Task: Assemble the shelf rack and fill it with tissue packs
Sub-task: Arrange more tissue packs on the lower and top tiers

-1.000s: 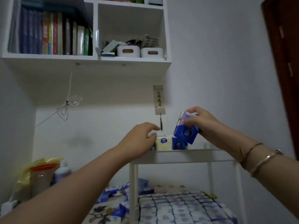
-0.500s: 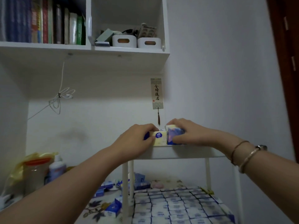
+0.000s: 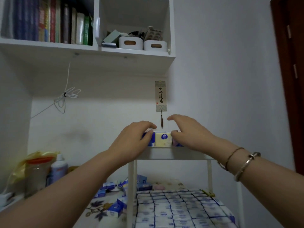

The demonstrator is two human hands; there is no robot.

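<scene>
Nearest, below both forearms, the lower tier of the white shelf rack (image 3: 171,153) was packed edge to edge with tissue packs (image 3: 177,209), and loose tissue packs (image 3: 113,210) lay scattered on the floral tabletop (image 3: 98,206) down and to the left of the left arm.

Farther out, at the top tier, both hands worked the same short row. The left hand (image 3: 131,142) had its fingers curled over the top of a blue pack (image 3: 150,139) with the thumb against its front, gripping it. The right hand (image 3: 189,131) lay over the pack at the other end, mostly hiding it; its fingers were loosely bent and partly lifted, so I could not tell whether it held that pack or merely rested on it. Between the two hands, touching both neighbours, stood a pale yellow pack (image 3: 163,139).

The row ran left to right along the tier's front edge, so its long axis lay across the reach of both arms, with neither hand clearly nearer. Judging by this, the next move would be squaring the row and reaching down left for more packs.

Beyond the hands a hanging scroll charm (image 3: 160,96) hung on the wall, under a wall shelf (image 3: 98,51).
</scene>
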